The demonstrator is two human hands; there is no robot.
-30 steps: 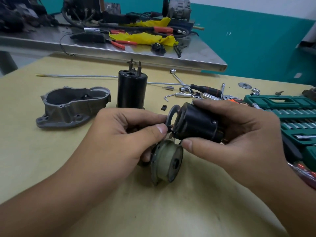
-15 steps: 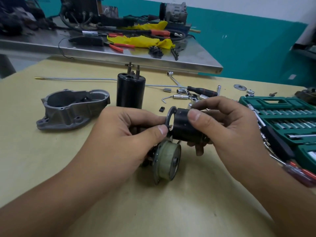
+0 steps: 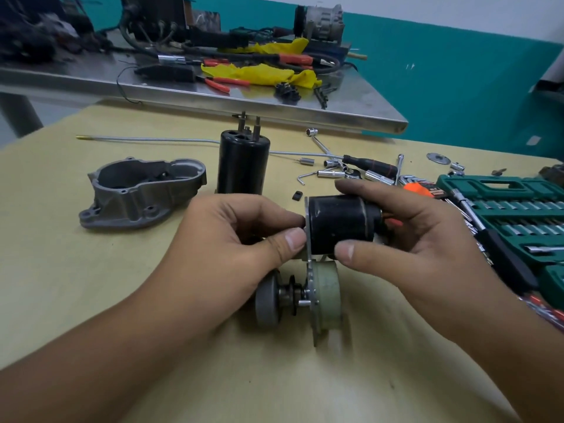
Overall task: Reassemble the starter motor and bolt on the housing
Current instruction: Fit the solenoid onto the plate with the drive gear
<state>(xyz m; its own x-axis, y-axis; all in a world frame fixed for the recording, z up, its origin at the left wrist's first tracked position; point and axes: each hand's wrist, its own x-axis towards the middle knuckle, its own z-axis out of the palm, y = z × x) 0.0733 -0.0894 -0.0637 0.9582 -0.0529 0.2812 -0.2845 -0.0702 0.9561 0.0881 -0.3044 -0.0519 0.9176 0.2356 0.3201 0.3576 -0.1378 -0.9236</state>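
The grey housing (image 3: 140, 190) lies far left of the black cylinder (image 3: 340, 222). The left hand (image 3: 241, 239) pinches the metal plate (image 3: 309, 270) at the cylinder's left end; the right hand (image 3: 409, 236) grips the cylinder above the bench (image 3: 91, 294).

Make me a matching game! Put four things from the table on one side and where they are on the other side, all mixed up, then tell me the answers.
Things:
1. grey metal housing
2. tall black cylinder
3. short black cylinder
4. green socket case

Places:
A. held in the right hand
B. lying on the table's far left
C. at the right edge of the table
D. standing upright behind the left hand

Right pairs: 1-B, 2-D, 3-A, 4-C
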